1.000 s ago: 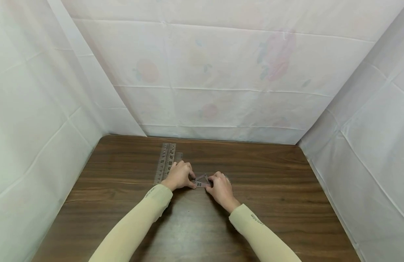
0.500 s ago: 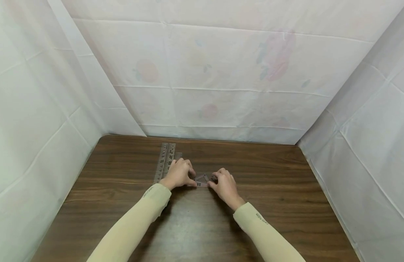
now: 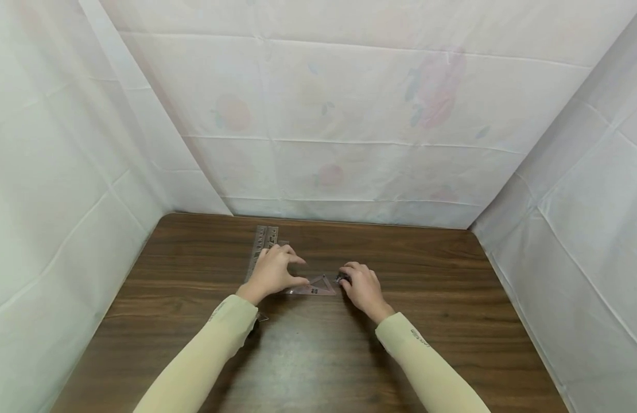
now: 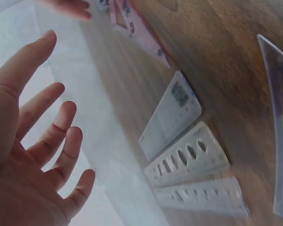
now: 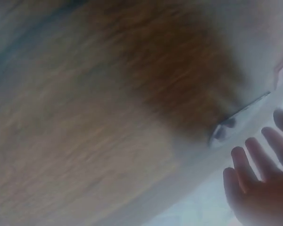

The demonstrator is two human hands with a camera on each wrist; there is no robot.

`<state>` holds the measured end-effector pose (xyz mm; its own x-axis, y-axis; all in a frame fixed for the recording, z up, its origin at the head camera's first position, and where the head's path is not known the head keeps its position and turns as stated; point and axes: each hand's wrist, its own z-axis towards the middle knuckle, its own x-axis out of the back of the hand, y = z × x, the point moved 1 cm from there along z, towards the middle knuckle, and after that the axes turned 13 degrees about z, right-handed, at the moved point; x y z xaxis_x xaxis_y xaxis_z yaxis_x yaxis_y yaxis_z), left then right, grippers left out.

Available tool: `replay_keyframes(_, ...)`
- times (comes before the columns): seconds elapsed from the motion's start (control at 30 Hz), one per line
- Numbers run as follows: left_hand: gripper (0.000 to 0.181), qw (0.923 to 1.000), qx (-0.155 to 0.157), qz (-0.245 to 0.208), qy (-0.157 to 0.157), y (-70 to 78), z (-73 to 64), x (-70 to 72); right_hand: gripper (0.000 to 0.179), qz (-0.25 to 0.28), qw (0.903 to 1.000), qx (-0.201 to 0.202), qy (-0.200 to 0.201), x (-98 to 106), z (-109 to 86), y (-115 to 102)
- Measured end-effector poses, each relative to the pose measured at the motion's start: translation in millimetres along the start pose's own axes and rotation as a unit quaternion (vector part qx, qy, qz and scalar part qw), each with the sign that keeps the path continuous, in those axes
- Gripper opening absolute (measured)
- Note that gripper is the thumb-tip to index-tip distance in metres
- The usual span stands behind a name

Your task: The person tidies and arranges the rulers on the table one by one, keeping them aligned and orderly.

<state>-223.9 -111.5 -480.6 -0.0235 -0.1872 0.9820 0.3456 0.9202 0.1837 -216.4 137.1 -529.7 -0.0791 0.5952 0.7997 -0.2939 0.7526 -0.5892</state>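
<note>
A pinkish clear set square (image 3: 326, 291) lies flat on the table between my two hands. My left hand (image 3: 272, 272) is over its left end, thumb and fingers spread; in the left wrist view its palm (image 4: 23, 174) shows nothing held. My right hand (image 3: 365, 288) is just right of the set square, over a small clear piece with dark markings (image 3: 343, 277), mostly hidden by the hand. In the right wrist view the fingers (image 5: 245, 169) extend loosely beside a clear flat drawing tool (image 5: 240, 117), with a gap between; its exact kind is unclear.
Clear rulers with cut-out shapes (image 4: 188, 155) lie side by side left of the set square, partly behind my left hand. Another clear piece (image 3: 263, 317) pokes out beside the left sleeve. White sheets (image 3: 349, 115) enclose the brown wooden table (image 3: 427, 269) at the back and sides.
Both hands have come off the set square, which stays on the table. The left has drawn back leftward with its fingers spreading; the right has shifted to the right.
</note>
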Motion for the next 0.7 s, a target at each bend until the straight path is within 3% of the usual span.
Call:
replay_keyframes(0.3, 0.06, 0.9977, 0.019, -0.011, 0.064, -14.1, -29.7, 11.0, 0.037, -0.025, 0.9988, 0.006, -0.042, 1, -6.0, 3)
replay_keyframes(0.5, 0.064, 0.9968, 0.039, -0.002, 0.069, -28.0, -49.2, 10.1, 0.04, -0.041, 0.9978, -0.002, -0.053, 5, -18.6, 1)
replay_keyframes(0.7, 0.068, 0.9965, 0.065, -0.002, 0.052, -48.0, -70.1, 7.7, 0.04, -0.05, 0.9975, 0.001, -0.05, 8, -38.9, -4)
